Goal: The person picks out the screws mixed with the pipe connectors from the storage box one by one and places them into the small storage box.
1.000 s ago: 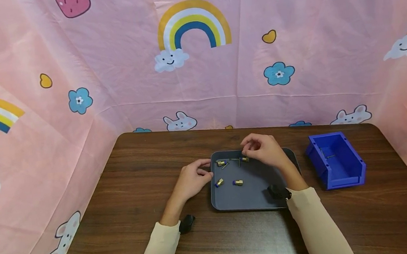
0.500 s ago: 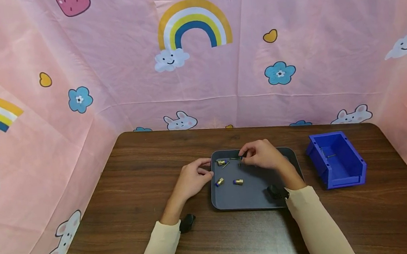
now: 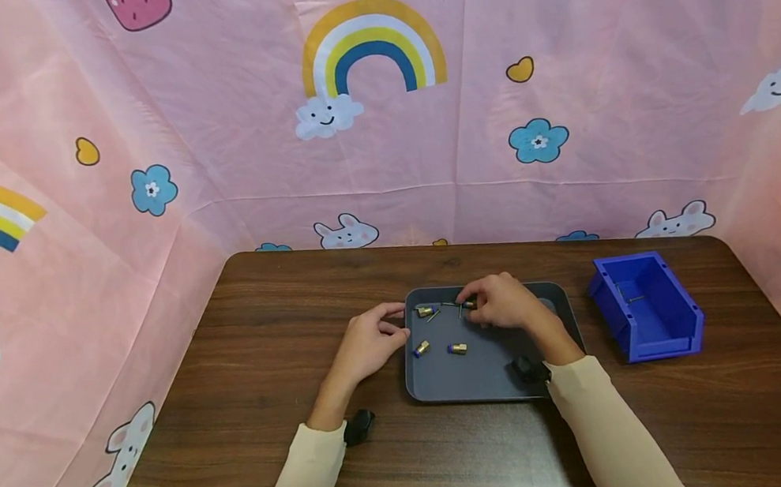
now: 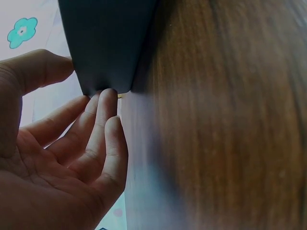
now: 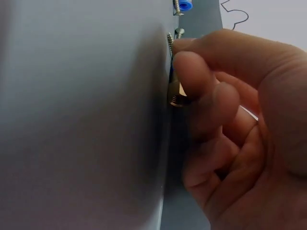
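Observation:
A dark grey tray (image 3: 477, 384) lies on the table. My left hand (image 3: 370, 342) rests its fingertips and thumb against the left rim, fingers relaxed. My right hand (image 3: 504, 301) reaches over the far side with bent fingers, index and thumb at a small screw (image 5: 170, 44) beside a brass fitting (image 5: 176, 94); whether they grip the screw cannot be told. Another brass fitting with a blue collar (image 3: 425, 312) lies in the far left corner near a loose screw (image 3: 434, 315). Two similar fittings, a left one (image 3: 421, 349) and a middle one (image 3: 457, 349), lie nearer the front.
A blue open-fronted bin (image 3: 663, 322) stands to the right of the tray, with a few small screws (image 3: 634, 299) inside. The brown wooden table (image 3: 237, 418) is bordered by pink printed cloth (image 3: 410, 162) at the back and sides.
My right hand has come down and slightly towards the left and front, its fingertips closing in on the screw and fitting at the far side. My left hand stays at the rim.

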### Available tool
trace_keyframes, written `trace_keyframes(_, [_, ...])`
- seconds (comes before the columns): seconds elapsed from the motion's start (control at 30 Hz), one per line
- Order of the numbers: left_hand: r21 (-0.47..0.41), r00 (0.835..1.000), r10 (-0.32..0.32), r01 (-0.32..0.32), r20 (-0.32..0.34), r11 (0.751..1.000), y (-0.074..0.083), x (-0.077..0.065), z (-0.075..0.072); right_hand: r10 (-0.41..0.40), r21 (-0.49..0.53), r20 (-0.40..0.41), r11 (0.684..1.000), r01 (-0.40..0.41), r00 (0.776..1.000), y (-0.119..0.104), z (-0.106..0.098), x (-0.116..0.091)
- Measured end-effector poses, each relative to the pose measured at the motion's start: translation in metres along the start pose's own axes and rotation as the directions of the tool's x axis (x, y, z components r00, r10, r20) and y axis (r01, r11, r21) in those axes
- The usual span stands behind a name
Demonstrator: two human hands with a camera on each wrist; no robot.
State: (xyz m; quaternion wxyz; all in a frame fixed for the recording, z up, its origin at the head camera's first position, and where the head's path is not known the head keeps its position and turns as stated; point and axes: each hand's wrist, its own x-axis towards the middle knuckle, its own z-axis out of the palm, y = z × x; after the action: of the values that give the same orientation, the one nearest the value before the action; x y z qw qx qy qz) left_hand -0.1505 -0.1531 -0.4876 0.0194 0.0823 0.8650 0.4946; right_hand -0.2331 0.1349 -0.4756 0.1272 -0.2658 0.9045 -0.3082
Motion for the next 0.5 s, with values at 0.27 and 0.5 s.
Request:
trace_keyframes(0.27, [0.005,1.000,0.001,-0.001,-0.003,1.000,0.0002,0.0002,0.0002,0.049,0.002,0.001,0.999,-0.049,0.999,-0.0033,0.0007,-0.0010])
trace_keyframes(0.5, [0.007,1.000,-0.002,0.002,0.001,1.000,-0.0005,0.0008,0.0002,0.047,-0.017,0.007,0.999,-0.047,0.999,-0.0018,0.0026,-0.0002])
